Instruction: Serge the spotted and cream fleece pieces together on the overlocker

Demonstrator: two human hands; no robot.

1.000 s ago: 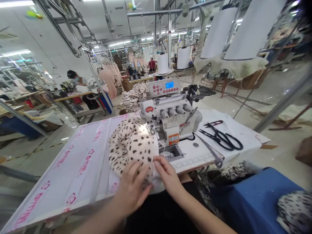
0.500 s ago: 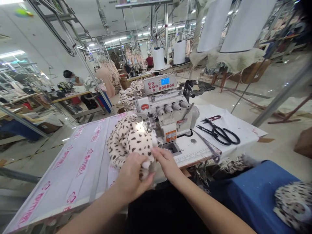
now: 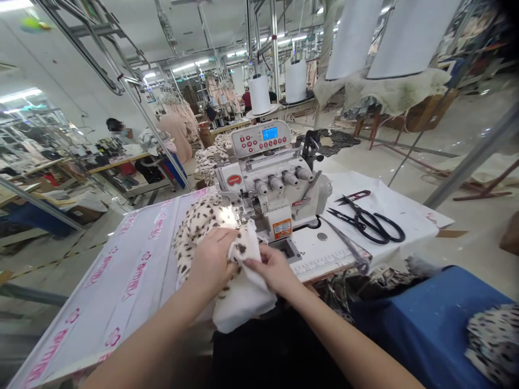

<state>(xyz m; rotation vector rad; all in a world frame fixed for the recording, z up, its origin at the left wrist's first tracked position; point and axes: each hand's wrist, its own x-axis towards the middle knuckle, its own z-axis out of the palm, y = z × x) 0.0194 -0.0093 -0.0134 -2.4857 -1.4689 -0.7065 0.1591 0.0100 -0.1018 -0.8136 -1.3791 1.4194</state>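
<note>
1. Grasping a bunched fold of dark-spotted plush fabric [image 3: 194, 219] with the left hand [image 3: 214, 256], fingers curled over the cloth near the fabric's front edge.
2. Pinching the pale edge of the same fabric between thumb and fingers of the right hand [image 3: 278, 270], just beside the left.
3. Hanging below both hands, over the near table edge: a white cloth [image 3: 243, 308]. Cannot tell whether joined to the spotted fabric.
4. Location of spotted fabric: heaped on the table [image 3: 133, 270], left of and against the needle area of the overlock sewing machine [image 3: 279, 183], under bright lamp light.
5. On top of the machine: a control panel [image 3: 261, 139] with lit blue display and red buttons.
6. At right on white sheeting: black-handled shears [image 3: 383, 227], near thread snips with a dark red handle [image 3: 359, 195].
7. Along the machine's near edge: a printed ruler scale [image 3: 322, 263].
8. Lower right: a blue cloth [image 3: 425, 319] with spotted cloth [image 3: 497, 340] on top.
9. Behind the machine: two white thread cones [image 3: 259, 94]. Farther left: a masked co-worker [image 3: 119, 132] at another table.
</note>
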